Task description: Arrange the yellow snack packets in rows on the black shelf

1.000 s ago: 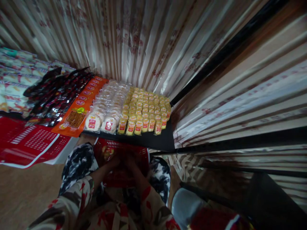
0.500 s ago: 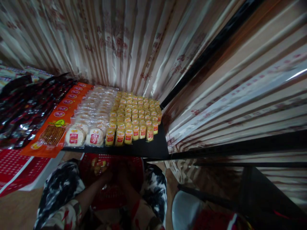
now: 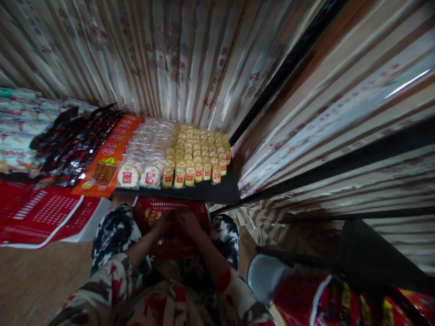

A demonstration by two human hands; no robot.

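Note:
Both my hands reach down into a red plastic basket that rests between my knees. My left hand and my right hand lie close together over the basket's contents, which are dark and hard to make out. Their fingers look curled, but the dim light hides whether they hold anything. Just beyond the basket is a black shelf with rows of small yellow packets, round white packets and orange packets.
Dark shiny packets and pale packets fill the shelf to the left. A red printed sheet lies at the left. Striped curtains hang behind and to the right. A grey stool and a red bag stand at lower right.
The view swung right and back again. My hands stay in the basket, now a little higher and closer together.

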